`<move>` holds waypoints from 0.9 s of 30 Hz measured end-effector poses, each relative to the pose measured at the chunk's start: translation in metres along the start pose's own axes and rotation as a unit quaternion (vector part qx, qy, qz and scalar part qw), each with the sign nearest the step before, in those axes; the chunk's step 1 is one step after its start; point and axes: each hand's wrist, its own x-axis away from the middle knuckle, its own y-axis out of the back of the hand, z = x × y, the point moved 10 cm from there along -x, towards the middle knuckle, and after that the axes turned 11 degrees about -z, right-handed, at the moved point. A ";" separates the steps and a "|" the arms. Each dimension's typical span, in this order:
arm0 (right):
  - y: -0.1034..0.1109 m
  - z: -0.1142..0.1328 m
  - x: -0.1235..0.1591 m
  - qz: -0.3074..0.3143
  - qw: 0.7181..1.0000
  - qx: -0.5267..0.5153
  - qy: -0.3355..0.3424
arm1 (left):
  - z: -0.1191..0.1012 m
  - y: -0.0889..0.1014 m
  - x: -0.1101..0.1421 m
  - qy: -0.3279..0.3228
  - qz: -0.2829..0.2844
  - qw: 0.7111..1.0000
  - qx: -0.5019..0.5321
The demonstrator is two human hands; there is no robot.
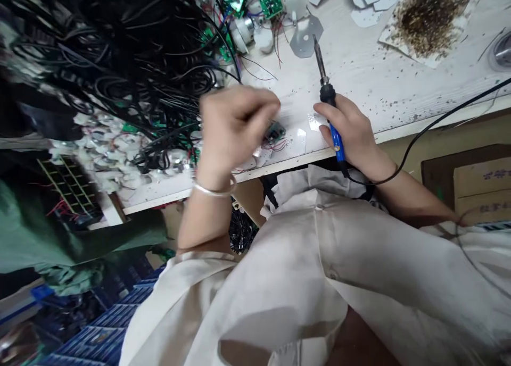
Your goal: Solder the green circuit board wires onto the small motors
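Observation:
My left hand [233,126] is blurred by motion, its fingers curled in a pinch over a small green circuit board [275,132] with thin red wires at the near edge of the white workbench [371,78]. A silver bangle [213,189] circles that wrist. My right hand [353,134] grips a blue-handled soldering iron [329,97]. Its dark tip points away from me, and its black cord [439,120] trails off to the right.
A big tangle of black cables [128,52] covers the left of the bench, with white parts beneath. Green boards and white motor parts [259,20] lie at the back beside a metal disc [305,40]. Brown debris [429,15] sits far right. Blue crates [107,323] and a cardboard box [479,180] stand below.

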 end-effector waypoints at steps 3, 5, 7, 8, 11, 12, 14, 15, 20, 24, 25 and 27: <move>-0.001 0.007 -0.005 0.013 0.999 0.044 0.025 | 0.001 -0.042 0.011 0.000 0.011 1.000 -0.022; -0.002 0.008 -0.008 0.023 0.998 0.055 0.021 | 0.011 -0.055 0.015 0.018 0.001 0.998 -0.052; -0.004 0.006 -0.011 0.027 0.999 0.046 0.005 | 0.019 -0.053 0.013 0.035 -0.027 0.997 -0.063; -0.004 0.006 -0.013 0.027 0.999 0.041 0.000 | 0.022 -0.051 0.011 0.042 -0.037 0.997 -0.057; -0.006 0.008 -0.017 0.020 0.999 0.045 0.012 | 0.022 -0.048 0.001 0.061 -0.034 0.997 -0.030; -0.006 0.009 -0.018 0.017 0.998 0.050 0.019 | 0.021 -0.050 -0.002 0.068 -0.026 0.997 -0.029; -0.006 0.010 -0.020 0.005 0.998 0.056 0.022 | 0.019 -0.053 -0.006 0.080 -0.012 0.996 -0.038; -0.003 0.010 -0.020 -0.007 0.998 0.053 0.020 | 0.018 -0.055 -0.008 0.085 -0.010 0.995 -0.046; 0.022 0.019 -0.017 -0.112 0.993 0.011 0.027 | 0.012 -0.058 -0.014 0.081 -0.012 0.992 -0.101; 0.011 0.017 -0.016 -0.073 0.997 -0.002 -0.026 | 0.004 -0.061 -0.018 0.032 0.008 0.995 -0.093; 0.004 0.016 -0.016 -0.051 0.998 0.002 -0.040 | 0.003 -0.061 -0.019 0.027 0.014 0.996 -0.083; -0.007 0.016 -0.019 -0.017 0.998 0.011 -0.061 | 0.003 -0.062 -0.020 0.029 0.027 0.997 -0.060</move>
